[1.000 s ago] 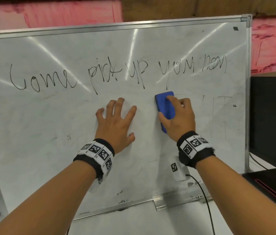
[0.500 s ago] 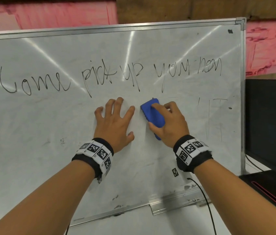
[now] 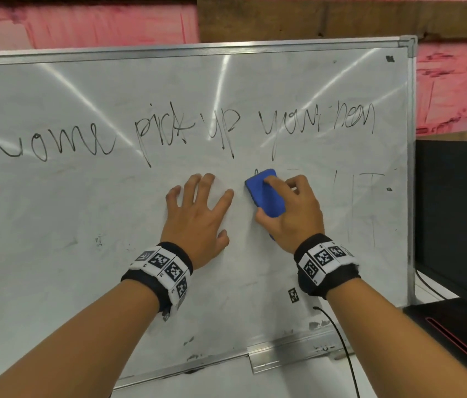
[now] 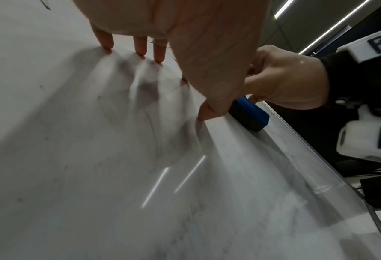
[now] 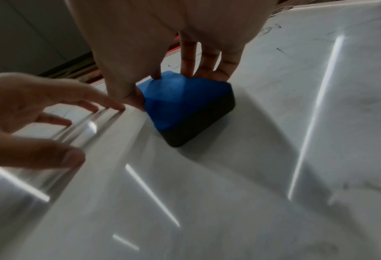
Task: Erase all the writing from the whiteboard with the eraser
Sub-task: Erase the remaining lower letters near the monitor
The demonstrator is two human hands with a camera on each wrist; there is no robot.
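Observation:
A white whiteboard [image 3: 54,225] leans against the wall, with a line of black handwriting [image 3: 169,133] across its upper half and faint marks [image 3: 361,196] at the right. My right hand [image 3: 287,214] grips a blue eraser [image 3: 265,196] with a dark felt base and presses it flat on the board just below the writing. In the right wrist view the thumb and fingers clamp the eraser [image 5: 185,107] from both sides. My left hand [image 3: 198,214] lies flat on the board with fingers spread, just left of the eraser [image 4: 249,114].
An aluminium marker ledge [image 3: 284,354] runs along the board's bottom edge. A black monitor [image 3: 456,219] and a dark device [image 3: 462,334] stand to the right of the board. A thin black cable [image 3: 344,349] hangs from my right wrist. Pink wall [image 3: 83,24] is behind.
My right hand slid the eraser left towards my left hand, then back a little right and tilted. The left hand stayed pressed on the board.

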